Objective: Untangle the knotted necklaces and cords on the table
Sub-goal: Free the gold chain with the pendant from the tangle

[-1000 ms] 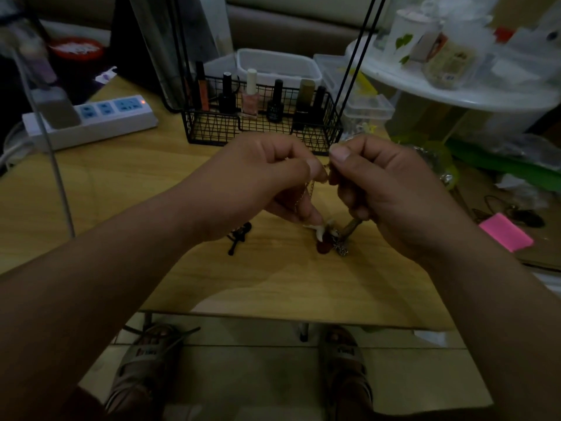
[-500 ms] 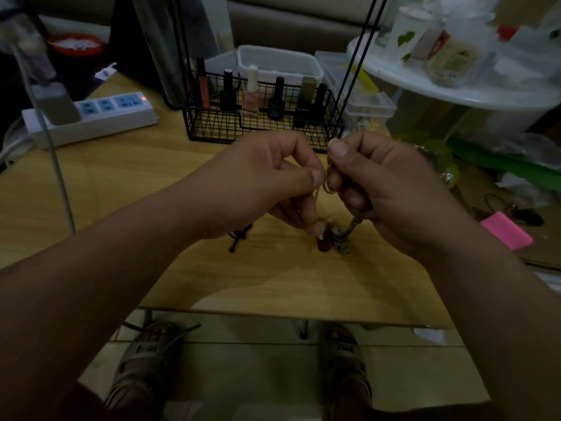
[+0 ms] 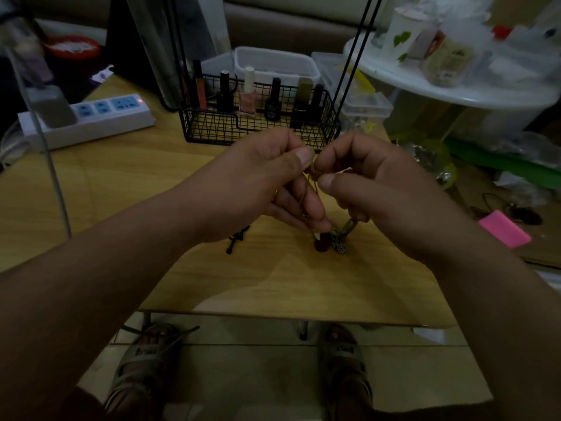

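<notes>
Both hands are raised over the wooden table (image 3: 127, 183), fingertips almost meeting. My left hand (image 3: 252, 183) pinches a thin gold chain (image 3: 306, 189) between thumb and forefinger. My right hand (image 3: 376, 189) pinches the same tangle from the right. Below the hands hang a dark red pendant (image 3: 321, 243) and a silver ornate charm (image 3: 339, 246) on a thicker link chain (image 3: 349, 227). A small black cord piece (image 3: 236, 240) lies on the table just left of the pendants. Much of the chain is hidden inside the fingers.
A black wire basket (image 3: 212, 129) with several nail polish bottles stands just behind the hands. A white power strip (image 3: 91, 120) lies at the back left, with a cable (image 3: 54, 183) running down. A pink pad (image 3: 504, 227) and clutter lie to the right. Table front edge (image 3: 288, 317) is near.
Both hands have shifted slightly; the right thumb moved lower against the chain, and the fingertips work closer on the tangle. The pendants still hang below.
</notes>
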A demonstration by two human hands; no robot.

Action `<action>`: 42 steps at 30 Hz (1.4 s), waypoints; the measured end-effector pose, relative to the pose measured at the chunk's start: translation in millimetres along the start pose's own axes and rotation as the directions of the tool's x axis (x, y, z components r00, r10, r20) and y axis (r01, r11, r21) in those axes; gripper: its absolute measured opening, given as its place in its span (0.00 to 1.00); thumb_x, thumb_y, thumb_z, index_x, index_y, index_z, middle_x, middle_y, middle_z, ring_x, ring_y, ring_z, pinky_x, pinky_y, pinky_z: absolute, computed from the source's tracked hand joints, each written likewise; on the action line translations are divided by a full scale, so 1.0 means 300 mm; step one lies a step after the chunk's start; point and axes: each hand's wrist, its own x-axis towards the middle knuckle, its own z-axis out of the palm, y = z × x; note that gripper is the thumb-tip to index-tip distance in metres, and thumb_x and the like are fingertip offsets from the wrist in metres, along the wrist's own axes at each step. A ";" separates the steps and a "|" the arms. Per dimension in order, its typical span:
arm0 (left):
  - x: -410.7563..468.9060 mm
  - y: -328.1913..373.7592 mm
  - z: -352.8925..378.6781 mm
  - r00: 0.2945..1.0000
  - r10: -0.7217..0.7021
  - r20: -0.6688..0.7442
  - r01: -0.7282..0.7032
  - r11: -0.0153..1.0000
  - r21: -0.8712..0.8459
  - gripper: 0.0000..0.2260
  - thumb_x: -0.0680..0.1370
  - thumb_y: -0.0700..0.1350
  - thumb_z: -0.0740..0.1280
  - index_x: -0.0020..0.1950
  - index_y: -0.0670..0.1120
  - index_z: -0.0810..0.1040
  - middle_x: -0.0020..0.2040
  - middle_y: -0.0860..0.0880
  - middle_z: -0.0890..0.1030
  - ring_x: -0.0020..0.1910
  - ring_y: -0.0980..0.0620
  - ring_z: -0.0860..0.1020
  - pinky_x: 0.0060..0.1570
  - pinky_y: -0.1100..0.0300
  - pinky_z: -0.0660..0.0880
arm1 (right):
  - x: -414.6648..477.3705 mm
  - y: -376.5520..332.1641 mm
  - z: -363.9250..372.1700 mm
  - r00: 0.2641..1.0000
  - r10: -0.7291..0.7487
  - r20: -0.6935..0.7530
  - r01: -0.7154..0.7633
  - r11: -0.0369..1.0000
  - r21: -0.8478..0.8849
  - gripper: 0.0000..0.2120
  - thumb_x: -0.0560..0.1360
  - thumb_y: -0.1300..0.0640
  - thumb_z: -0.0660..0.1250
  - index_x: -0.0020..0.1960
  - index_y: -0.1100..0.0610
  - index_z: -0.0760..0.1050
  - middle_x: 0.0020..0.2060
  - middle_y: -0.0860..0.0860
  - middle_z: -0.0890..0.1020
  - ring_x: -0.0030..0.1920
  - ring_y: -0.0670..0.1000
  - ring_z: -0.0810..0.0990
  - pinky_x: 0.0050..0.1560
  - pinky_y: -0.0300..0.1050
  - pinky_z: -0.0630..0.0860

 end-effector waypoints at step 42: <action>-0.009 -0.007 0.011 0.980 0.130 -0.153 -0.102 0.979 0.175 0.07 0.88 0.43 0.57 0.53 0.44 0.72 0.37 0.46 0.82 0.36 0.47 0.80 0.39 0.50 0.84 | 0.024 -0.005 0.010 0.990 0.143 0.015 -0.135 0.894 0.428 0.03 0.80 0.61 0.67 0.48 0.57 0.78 0.29 0.49 0.67 0.27 0.46 0.60 0.25 0.38 0.56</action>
